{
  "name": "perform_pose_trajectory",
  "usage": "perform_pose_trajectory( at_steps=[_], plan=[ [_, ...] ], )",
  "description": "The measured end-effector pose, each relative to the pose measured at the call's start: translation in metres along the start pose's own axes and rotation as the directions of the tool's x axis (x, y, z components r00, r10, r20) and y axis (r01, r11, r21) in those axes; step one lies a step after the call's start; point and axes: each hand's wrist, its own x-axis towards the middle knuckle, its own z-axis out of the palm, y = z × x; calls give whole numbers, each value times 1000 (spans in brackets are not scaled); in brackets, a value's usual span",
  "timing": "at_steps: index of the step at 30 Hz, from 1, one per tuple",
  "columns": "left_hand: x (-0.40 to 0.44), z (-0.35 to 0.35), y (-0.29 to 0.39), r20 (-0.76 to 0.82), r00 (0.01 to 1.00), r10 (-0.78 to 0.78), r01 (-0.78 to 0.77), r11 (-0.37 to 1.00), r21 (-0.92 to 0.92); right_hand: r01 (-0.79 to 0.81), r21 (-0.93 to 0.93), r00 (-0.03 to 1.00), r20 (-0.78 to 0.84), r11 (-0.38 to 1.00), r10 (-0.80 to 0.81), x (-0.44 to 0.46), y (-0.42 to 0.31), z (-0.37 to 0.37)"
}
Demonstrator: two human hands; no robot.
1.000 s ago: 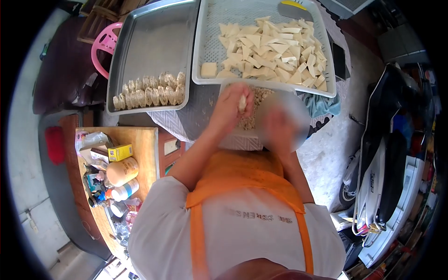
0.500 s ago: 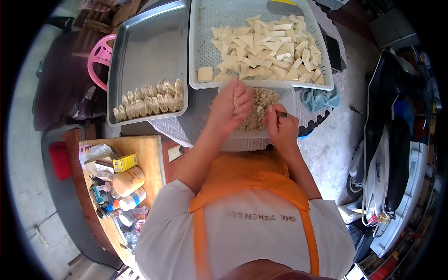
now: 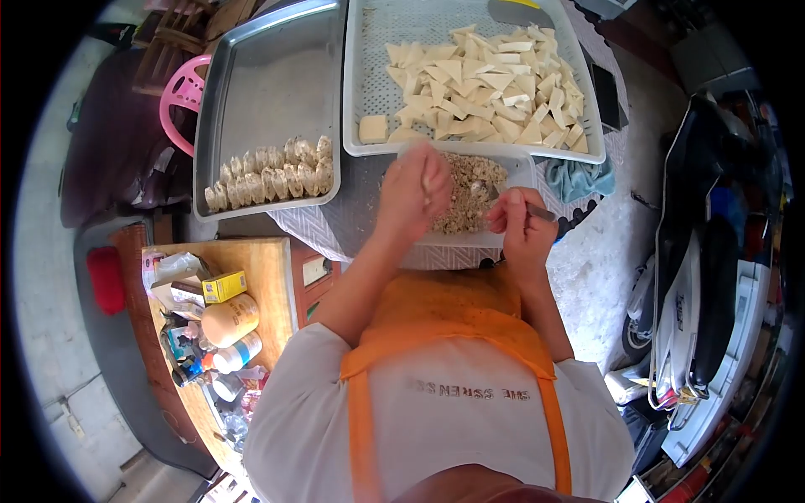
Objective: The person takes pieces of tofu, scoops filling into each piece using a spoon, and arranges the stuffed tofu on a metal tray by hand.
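Observation:
My right hand grips a spoon, its handle sticking out to the right past my fingers and its tip over the crumbly minced filling. That filling lies in a translucent plastic tub close to my body. Above the tub's left side is my left hand, slightly blurred, its fingers curled closed; whatever lies in them is hidden. Behind the tub, a white perforated tray holds a heap of pale tofu triangles and one squarish piece at its near left.
A metal tray at left carries two rows of filled pieces. A yellow-edged scraper lies in the white tray. A blue cloth rests at right. Bottles and boxes crowd a wooden side table. A scooter stands at far right.
My right hand has moved a little right and down with the spoon, its tip now showing over the filling. My left hand has turned slightly, fingers still curled. The view has shifted slightly.

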Motion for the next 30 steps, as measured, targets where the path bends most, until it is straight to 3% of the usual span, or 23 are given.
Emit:
perform_pose_trajectory(
  at_steps=[2,5,8,11,14,20,23,26,30],
  plan=[
    [4,42,-2,-390,902,187,-61,948,313,-91,171,996,5,981,91,1,0,-5],
    [5,31,-2,-305,944,126,27,892,452,-359,344,933,145,868,329,7,-9,-4],
    [3,26,-9,-101,971,216,-74,676,733,-455,455,888,172,765,426,11,-13,1],
    [-1,30,-7,-76,963,258,-93,584,806,-363,558,925,119,746,361,18,-10,-8],
    [-7,25,5,-138,986,94,39,676,736,-237,500,965,21,833,262,24,-8,-16],
    [-9,20,-1,-242,968,65,158,590,791,-143,274,987,-34,951,158,21,-9,-17],
    [-9,25,1,-254,967,24,146,764,629,-90,160,995,-38,983,97,15,0,-14],
    [-8,35,-1,-302,949,95,132,748,651,-46,19,999,-16,999,46,10,9,-10],
    [-6,26,0,-375,927,21,145,902,407,44,-199,998,46,979,-35,7,11,-4]
  ],
)
